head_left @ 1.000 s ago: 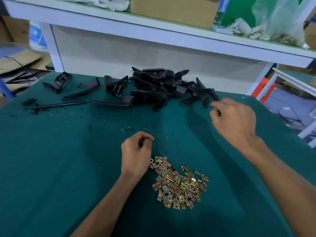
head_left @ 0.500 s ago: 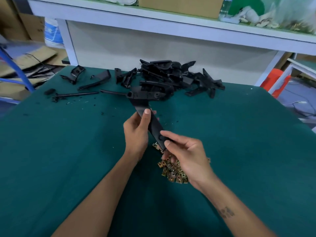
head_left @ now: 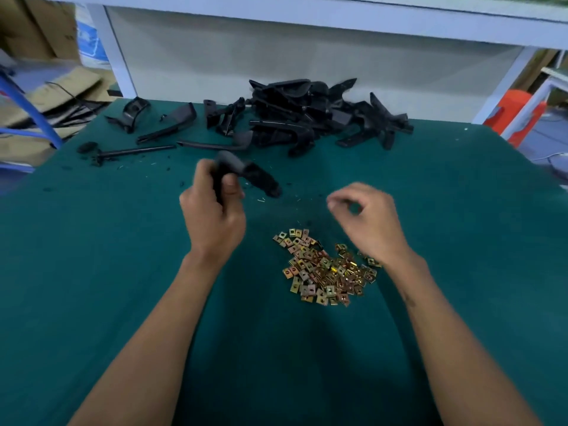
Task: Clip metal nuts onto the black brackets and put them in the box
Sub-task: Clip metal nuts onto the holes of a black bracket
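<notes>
**One bracket in the left hand, right hand let go**

A single black bracket [head_left: 246, 175] is held in the left hand [head_left: 215, 216], whose fingers [head_left: 201, 179] are wrapped round its near end; the blurred far end sticks out to the right of them, above the tabletop [head_left: 92, 272]. Half a second ago both hands held this bracket over the nuts; now the right hand [head_left: 368, 222] has let go and moved off to the right, its fingers [head_left: 341, 201] loosely curled with thumb and forefinger nearly meeting. Whether a nut sits between them cannot be told.

Just below and between the two sets of fingers lies one heap of brass-coloured metal nuts [head_left: 325, 269], too many to count, unmoved. Beyond the fingers, at the tabletop's far edge, sits a pile of black brackets [head_left: 310, 118], too tangled to count, with a few loose pieces [head_left: 172, 124] to its left.

The tabletop is covered in dark green cloth. Behind it runs a white shelf frame [head_left: 307, 13]; cardboard [head_left: 46, 87] lies at far left.
</notes>
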Motion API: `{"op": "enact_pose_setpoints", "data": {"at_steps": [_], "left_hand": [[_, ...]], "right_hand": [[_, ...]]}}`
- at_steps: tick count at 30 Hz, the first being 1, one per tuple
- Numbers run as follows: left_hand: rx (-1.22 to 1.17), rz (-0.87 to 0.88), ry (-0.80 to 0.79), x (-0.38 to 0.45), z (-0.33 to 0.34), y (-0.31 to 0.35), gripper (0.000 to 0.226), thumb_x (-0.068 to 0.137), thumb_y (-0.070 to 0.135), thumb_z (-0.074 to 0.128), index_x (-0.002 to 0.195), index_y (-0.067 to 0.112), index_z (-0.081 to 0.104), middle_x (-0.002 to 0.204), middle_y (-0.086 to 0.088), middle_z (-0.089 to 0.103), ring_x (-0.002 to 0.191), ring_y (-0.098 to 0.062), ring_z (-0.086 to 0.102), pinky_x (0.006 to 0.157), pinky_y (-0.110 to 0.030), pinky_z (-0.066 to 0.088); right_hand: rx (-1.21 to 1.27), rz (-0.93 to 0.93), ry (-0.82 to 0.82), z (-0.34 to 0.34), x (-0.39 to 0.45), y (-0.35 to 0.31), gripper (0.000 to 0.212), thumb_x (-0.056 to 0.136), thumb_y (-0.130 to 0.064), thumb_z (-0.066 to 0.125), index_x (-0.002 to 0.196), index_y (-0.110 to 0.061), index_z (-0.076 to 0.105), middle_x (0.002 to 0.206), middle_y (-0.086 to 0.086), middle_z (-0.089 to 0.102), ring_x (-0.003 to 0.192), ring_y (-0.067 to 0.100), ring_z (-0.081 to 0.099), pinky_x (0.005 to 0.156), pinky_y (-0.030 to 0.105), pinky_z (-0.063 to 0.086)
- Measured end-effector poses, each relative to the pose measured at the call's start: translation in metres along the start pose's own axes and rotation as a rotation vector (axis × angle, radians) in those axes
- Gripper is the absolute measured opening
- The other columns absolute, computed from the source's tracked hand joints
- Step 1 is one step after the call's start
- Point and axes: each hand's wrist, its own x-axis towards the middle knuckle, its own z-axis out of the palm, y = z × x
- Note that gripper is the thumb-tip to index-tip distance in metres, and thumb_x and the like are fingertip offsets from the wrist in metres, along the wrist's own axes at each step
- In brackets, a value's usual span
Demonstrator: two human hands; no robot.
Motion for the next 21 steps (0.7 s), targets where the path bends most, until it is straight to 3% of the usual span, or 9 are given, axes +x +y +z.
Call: {"op": "enact_pose_setpoints", "data": {"at_steps": [2,5,11,14,16,21], "left_hand": [[0.185,0.074,-0.133,-0.006,0.002,-0.002,0.041,0.106,0.042,0.037,0.089,0.007,0.051,0.057,-0.002,0.054,0.045,-0.029,0.051,0.044,-0.043,0.043],[0.476,0.205,-0.211,-0.009,0.006,0.005,0.044,0.105,0.042,0.040,0.079,0.007,0.049,0.053,0.007,0.035,0.039,-0.024,0.031,0.043,-0.028,0.028],[0.564,-0.019,-0.341,-0.010,0.012,0.003,0.044,0.103,0.051,0.045,0.076,0.018,0.036,0.050,0.004,0.038,0.041,-0.025,0.034,0.045,-0.030,0.024],[0.588,-0.067,-0.457,-0.013,0.016,0.004,0.042,0.101,0.055,0.047,0.081,0.017,0.047,0.061,-0.002,0.058,0.054,-0.033,0.052,0.051,-0.040,0.043],[0.616,-0.091,-0.478,-0.013,0.017,0.006,0.036,0.100,0.051,0.051,0.085,0.019,0.049,0.065,-0.003,0.059,0.061,-0.036,0.054,0.055,-0.043,0.046],[0.602,-0.251,-0.487,-0.005,0.012,0.000,0.036,0.098,0.045,0.053,0.075,0.019,0.043,0.067,-0.001,0.052,0.064,-0.034,0.049,0.054,-0.037,0.033]], "right_hand": [[-0.034,-0.058,-0.184,0.010,-0.011,0.003,0.017,0.098,-0.019,0.068,0.111,-0.020,0.078,0.107,-0.012,0.069,0.102,0.002,0.062,0.094,0.026,0.052],[-0.055,-0.028,-0.368,0.022,-0.013,0.002,0.027,0.102,-0.028,0.062,0.127,-0.023,0.071,0.117,-0.014,0.061,0.110,0.005,0.057,0.094,0.023,0.045],[-0.079,-0.020,-0.345,0.029,-0.011,0.003,0.016,0.098,-0.015,0.063,0.106,-0.015,0.077,0.101,-0.004,0.061,0.096,0.013,0.058,0.087,0.034,0.052],[-0.061,-0.020,-0.326,0.030,-0.012,0.006,0.014,0.094,-0.012,0.065,0.103,-0.013,0.076,0.099,-0.003,0.061,0.090,0.012,0.058,0.082,0.037,0.054],[-0.061,-0.038,-0.322,0.031,-0.012,0.006,0.019,0.094,-0.015,0.066,0.111,-0.014,0.075,0.099,-0.005,0.060,0.091,0.012,0.057,0.082,0.035,0.053],[-0.085,-0.056,-0.358,0.030,-0.012,0.005,0.022,0.095,-0.017,0.065,0.112,-0.024,0.077,0.104,-0.009,0.060,0.099,0.012,0.058,0.083,0.037,0.053]]}}
